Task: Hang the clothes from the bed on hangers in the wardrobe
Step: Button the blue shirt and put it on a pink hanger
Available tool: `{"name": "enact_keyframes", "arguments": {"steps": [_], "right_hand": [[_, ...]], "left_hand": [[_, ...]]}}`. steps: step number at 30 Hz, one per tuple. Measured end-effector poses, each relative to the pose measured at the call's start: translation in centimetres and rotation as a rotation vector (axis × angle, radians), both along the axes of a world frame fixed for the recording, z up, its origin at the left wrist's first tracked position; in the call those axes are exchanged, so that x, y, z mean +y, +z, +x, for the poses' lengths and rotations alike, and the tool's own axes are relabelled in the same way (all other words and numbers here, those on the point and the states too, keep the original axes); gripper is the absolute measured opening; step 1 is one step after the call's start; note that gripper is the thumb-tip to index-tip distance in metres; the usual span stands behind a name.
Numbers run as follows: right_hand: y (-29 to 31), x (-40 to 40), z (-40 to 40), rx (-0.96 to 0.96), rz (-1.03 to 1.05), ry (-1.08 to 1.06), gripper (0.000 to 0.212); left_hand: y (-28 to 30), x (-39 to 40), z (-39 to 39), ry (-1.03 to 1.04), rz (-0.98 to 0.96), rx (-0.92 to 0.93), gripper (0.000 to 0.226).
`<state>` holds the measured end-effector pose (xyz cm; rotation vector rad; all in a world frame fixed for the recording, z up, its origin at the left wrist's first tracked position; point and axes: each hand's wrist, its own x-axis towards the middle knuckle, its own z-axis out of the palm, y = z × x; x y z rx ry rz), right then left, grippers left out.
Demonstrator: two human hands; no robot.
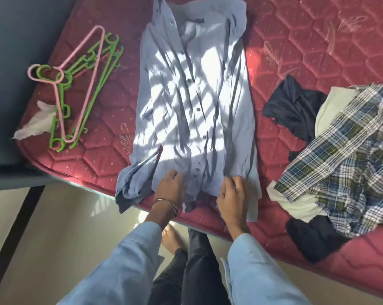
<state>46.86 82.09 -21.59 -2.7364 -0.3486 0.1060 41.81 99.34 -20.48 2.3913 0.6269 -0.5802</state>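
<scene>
The light blue button-up shirt lies spread flat across the middle of the bed, its hem at the near edge, its collar toward the far edge. My left hand rests on the hem with fingers loosely spread; my right hand lies flat beside it, fingers straight, gripping nothing. The cloth looks thin, soft and limp, so I judge it will sag and slide; better taken at the shoulders by the collar. The green and pink hangers lie near the left edge. A plaid shirt is heaped with dark clothes at the right edge.
</scene>
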Motion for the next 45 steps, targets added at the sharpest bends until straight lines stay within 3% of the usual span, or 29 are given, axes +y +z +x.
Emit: {"name": "enact_keyframes", "arguments": {"steps": [3,7,10,14,16,19,21,23,25,27,29,30,32,36,39,45], "right_hand": [[-0.4,0.9,0.0,0.234,-0.131,0.182,0.024],[-0.1,1.4,1.4,0.494,-0.189,0.185,0.016],[0.6,1.7,2.3,0.508,-0.216,0.195,0.015],[1.0,1.8,1.7,0.429,-0.236,0.173,0.017],[1.1,1.8,0.7,0.378,-0.219,0.135,0.015],[0.5,1.4,-0.8,0.355,-0.173,0.025,0.016],[0.2,1.0,-1.3,0.345,-0.140,-0.012,0.022],[-0.2,0.5,-1.8,0.301,-0.101,0.001,0.035],[-0.2,-0.2,-2.3,0.304,-0.008,-0.034,0.053],[-0.3,-0.8,-2.5,0.340,0.165,-0.172,0.053],[-0.3,-1.3,-2.4,0.433,0.347,-0.344,0.041],[-0.2,-1.6,-2.0,0.464,0.395,-0.388,0.038],[-0.1,-2.2,-0.9,0.534,0.389,-0.390,0.028],[-0.1,-2.3,1.4,0.529,0.359,-0.363,0.021],[0.1,-1.5,3.1,0.437,0.380,-0.370,0.018],[0.4,0.2,5.4,0.578,0.490,-0.394,0.011]], "left_hand": [[-0.9,0.5,1.3,0.086,-0.123,-0.002,0.049],[-2.0,0.1,2.7,0.300,-0.294,0.028,0.052],[-2.7,-0.4,3.0,0.496,-0.384,0.051,0.034],[-3.0,-1.1,3.0,0.465,-0.409,0.191,0.007],[-2.6,-1.6,3.0,0.447,-0.358,0.216,0.011],[-1.6,-1.6,3.1,0.613,-0.284,0.120,0.017],[-0.4,-1.4,3.0,0.697,-0.098,-0.041,0.013],[0.5,-1.8,2.8,0.427,0.207,-0.326,0.012],[1.0,-3.6,2.8,-0.035,0.297,-0.418,0.017],[1.2,-5.7,3.2,-0.375,0.131,-0.101,0.022],[0.6,-6.5,3.5,-0.435,-0.048,0.269,0.034],[0.1,-6.4,3.6,-0.374,-0.102,0.316,0.039],[-0.5,-6.1,3.6,-0.207,-0.121,0.212,0.039],[-0.9,-4.3,4.1,0.220,-0.168,0.022,0.017],[-1.5,-3.6,5.1,0.343,-0.119,-0.013,0.016],[-2.9,-4.3,6.8,0.502,-0.082,0.059,0.024]]}}
